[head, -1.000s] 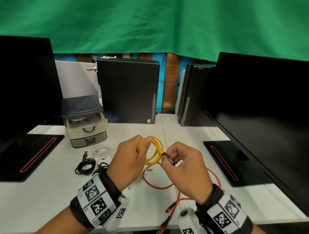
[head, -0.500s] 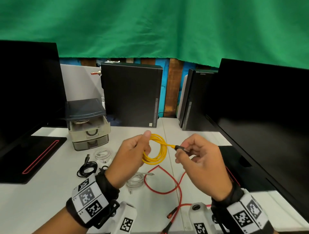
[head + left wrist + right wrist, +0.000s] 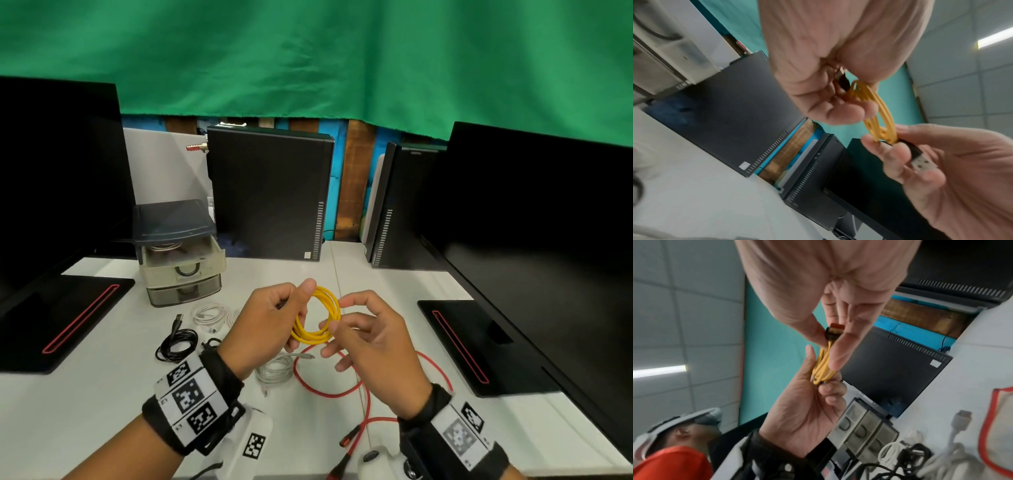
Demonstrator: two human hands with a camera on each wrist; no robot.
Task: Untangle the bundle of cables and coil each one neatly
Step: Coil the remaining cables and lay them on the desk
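A yellow cable [image 3: 310, 338] hangs as a small coil above the white table [image 3: 102, 394]. My left hand [image 3: 301, 301] grips the coil's left side, with one black plug [image 3: 842, 79] tucked in its fingers. My right hand [image 3: 337, 322] pinches the coil's right side and holds the USB plug [image 3: 920, 160] at the cable's other end. In the right wrist view the USB plug [image 3: 834, 332] sits between thumb and finger over the yellow loops [image 3: 823, 368]. A loose red cable [image 3: 329, 394] lies on the table under the hands.
A white cable bundle [image 3: 274, 371] lies below my left hand. A white coil [image 3: 210, 313] and a black coil [image 3: 178, 344] lie to the left, near a small drawer unit [image 3: 178, 267]. Two PC towers [image 3: 270, 195] stand behind, with monitors [image 3: 534, 240] on both sides.
My right hand has brought the plug end, stretched out to the right half a second ago, back against the coil. The left hand still holds the yellow loops.
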